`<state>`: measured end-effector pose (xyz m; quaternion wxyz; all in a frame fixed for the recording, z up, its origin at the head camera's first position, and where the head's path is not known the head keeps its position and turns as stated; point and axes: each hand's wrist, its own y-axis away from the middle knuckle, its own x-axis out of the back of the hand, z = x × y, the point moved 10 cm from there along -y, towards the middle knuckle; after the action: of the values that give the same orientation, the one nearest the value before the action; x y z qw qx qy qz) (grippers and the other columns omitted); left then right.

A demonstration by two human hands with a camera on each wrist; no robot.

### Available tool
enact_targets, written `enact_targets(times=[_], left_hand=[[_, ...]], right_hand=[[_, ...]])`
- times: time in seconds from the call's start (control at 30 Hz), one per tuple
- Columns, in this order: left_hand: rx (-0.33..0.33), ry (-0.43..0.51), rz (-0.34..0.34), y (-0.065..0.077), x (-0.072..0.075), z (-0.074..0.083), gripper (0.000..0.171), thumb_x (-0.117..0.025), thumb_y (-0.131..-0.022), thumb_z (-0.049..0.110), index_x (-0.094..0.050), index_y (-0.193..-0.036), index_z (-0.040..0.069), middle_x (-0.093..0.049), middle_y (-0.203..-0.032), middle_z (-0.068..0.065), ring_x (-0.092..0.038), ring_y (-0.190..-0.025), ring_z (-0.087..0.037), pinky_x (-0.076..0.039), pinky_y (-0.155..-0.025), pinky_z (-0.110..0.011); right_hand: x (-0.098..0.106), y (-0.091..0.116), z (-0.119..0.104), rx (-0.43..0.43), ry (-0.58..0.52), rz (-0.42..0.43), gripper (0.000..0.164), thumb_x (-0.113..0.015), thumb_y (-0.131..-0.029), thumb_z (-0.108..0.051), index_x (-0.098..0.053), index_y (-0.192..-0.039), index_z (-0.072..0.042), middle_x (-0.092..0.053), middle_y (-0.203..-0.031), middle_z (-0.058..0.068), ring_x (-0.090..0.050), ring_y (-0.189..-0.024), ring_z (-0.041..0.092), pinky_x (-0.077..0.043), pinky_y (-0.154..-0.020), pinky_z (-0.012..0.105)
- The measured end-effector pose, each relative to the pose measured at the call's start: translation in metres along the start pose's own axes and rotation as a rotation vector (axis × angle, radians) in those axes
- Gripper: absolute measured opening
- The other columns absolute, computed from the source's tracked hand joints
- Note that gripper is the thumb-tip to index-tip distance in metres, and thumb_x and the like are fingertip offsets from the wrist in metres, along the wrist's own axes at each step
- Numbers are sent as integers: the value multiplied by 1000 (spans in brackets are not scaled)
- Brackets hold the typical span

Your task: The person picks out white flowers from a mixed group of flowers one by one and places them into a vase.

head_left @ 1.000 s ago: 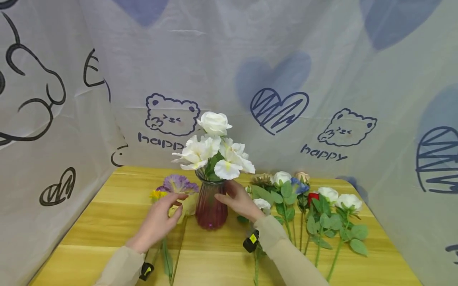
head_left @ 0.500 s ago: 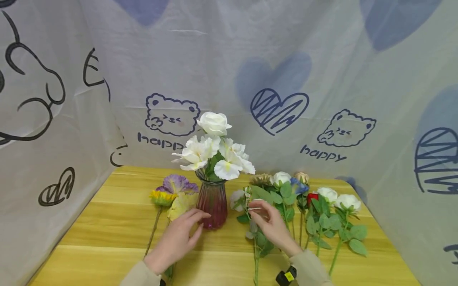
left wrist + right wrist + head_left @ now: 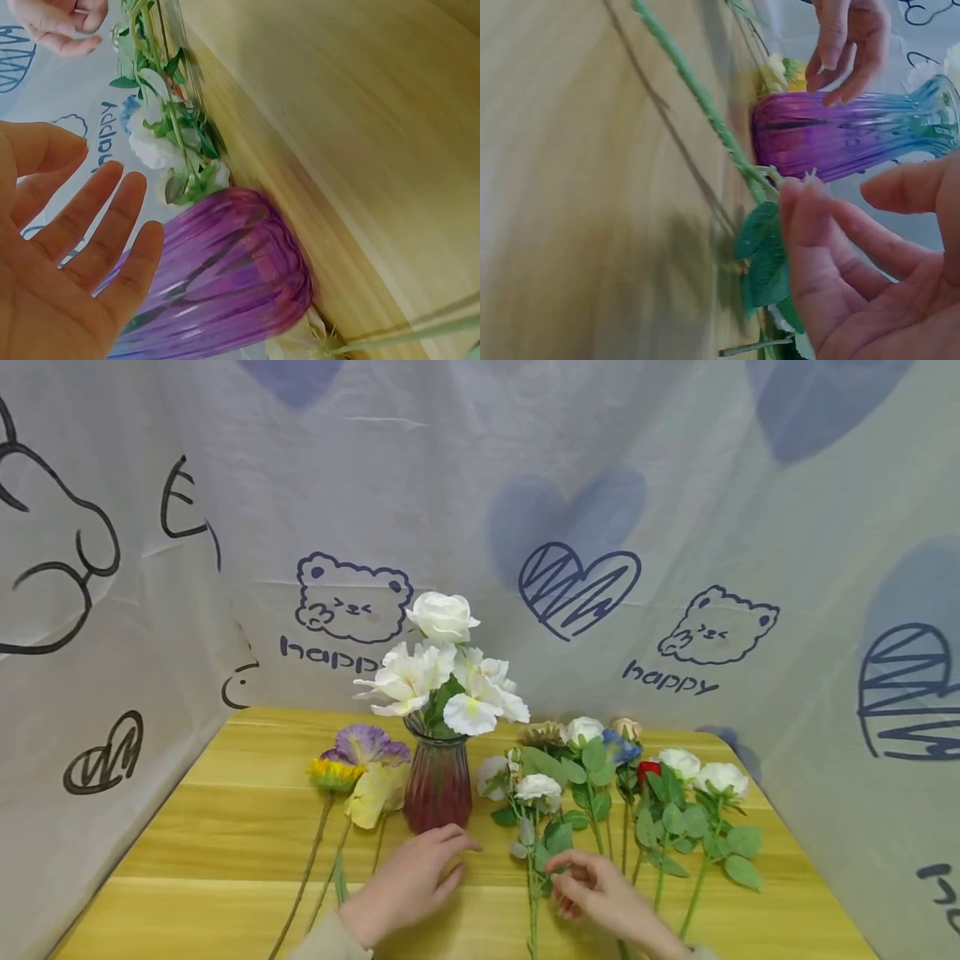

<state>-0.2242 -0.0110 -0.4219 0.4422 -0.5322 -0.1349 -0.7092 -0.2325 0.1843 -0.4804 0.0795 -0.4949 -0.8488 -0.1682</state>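
A ribbed glass vase [image 3: 438, 785], purple at its base, stands upright holding several white flowers [image 3: 450, 681]. My left hand [image 3: 416, 881] is just in front of it, fingers relaxed and holding nothing; in the left wrist view its spread fingers overlap the vase [image 3: 225, 274]. To the right, my right hand [image 3: 600, 893] hovers beside the leafy green stem of a white rose [image 3: 538, 789] lying on the table. In the right wrist view its fingers are loosely bent, with fingertips right at the stem [image 3: 697, 90] and leaves [image 3: 769, 255], thumb apart from them.
Left of the vase lie a yellow flower [image 3: 335, 774], a purple flower [image 3: 367, 745] and a pale yellow flower [image 3: 375, 793]. On the right lie several white roses [image 3: 722, 779], a red flower [image 3: 648, 771] and a blue flower [image 3: 621, 746]. A printed curtain [image 3: 570, 443] surrounds the wooden table [image 3: 187, 852].
My right hand has left the vase and come down to the right, nearer the front, beside the white rose's stem. My left hand has shifted right and lower, to the vase's front.
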Motion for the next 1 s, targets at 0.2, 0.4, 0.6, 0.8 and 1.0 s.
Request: enact_targets(times=[0.2,0.4,0.6,0.8,1.0], left_hand=[[-4,-7,-8,1,-4,4,28,-66,-95,11,-69,-122,14,-68,-118,3,-67,-107,-15,-59,-94,-35],[-8,-12,-18,0,-6,8,29,-66,-94,12,-69,-123,15,-68,-118,4,-67,-108,-15,-59,-95,-34],[-9,1,-21,0,-8,8,29,-67,-94,12,-69,-123,15,-68,-116,4,-67,-106,-14,-59,-93,-33],[-5,1,-20,1,-9,6,29,-67,-94,11,-69,-123,14,-68,-117,4,-67,-106,-14,-59,-93,-33],[-1,19,-12,2,-10,4,28,-66,-94,11,-69,-122,13,-68,-118,3,-67,-108,-15,-59,-95,-35]], right_hand=[[-18,6,10,-37,29,-100,40,-54,-105,-27,-60,-130,3,-71,-91,10,-67,-70,15,-60,-62,29],[-31,6,8,-53,-12,-141,43,-52,-105,-30,-60,-131,3,-70,-102,11,-69,-80,21,-62,-67,32],[-40,5,18,-131,-80,-154,45,-53,-105,-34,-61,-133,0,-70,-111,9,-69,-88,20,-63,-75,35],[-47,0,22,-123,-161,-161,48,-50,-106,-36,-62,-131,3,-69,-110,7,-65,-85,14,-60,-71,26],[-49,-1,26,-132,-268,-162,42,-48,-107,-35,-64,-116,3,-70,-104,1,-66,-83,9,-59,-74,21]])
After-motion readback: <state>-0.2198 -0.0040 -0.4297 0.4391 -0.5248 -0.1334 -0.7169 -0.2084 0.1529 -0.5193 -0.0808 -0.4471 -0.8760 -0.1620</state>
